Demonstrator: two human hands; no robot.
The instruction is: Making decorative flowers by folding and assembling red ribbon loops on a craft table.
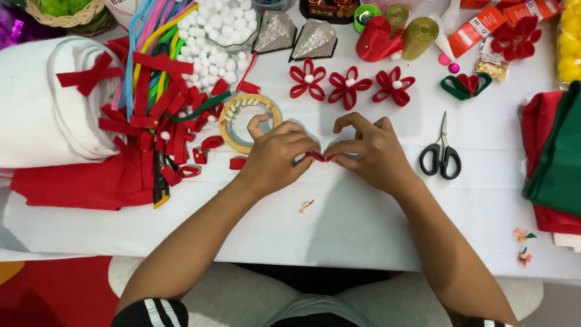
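My left hand (278,151) and my right hand (369,148) meet at the middle of the white table (339,218). Both pinch a small folded red felt piece (319,157) between fingertips, held just above the tabletop. A roll of clear tape (233,124) lies right behind my left hand. Three finished red felt flowers (348,86) with white pompom centres lie in a row beyond my hands. Black-handled scissors (443,152) rest to the right of my right hand.
A pile of red felt strips and loops (154,121) lies left, next to a white fabric roll (42,103), pipe cleaners (151,36) and white pompoms (221,30). Red and green felt sheets (554,157) sit right. Ribbon rolls, glue boxes and a green-red bow (466,85) line the back.
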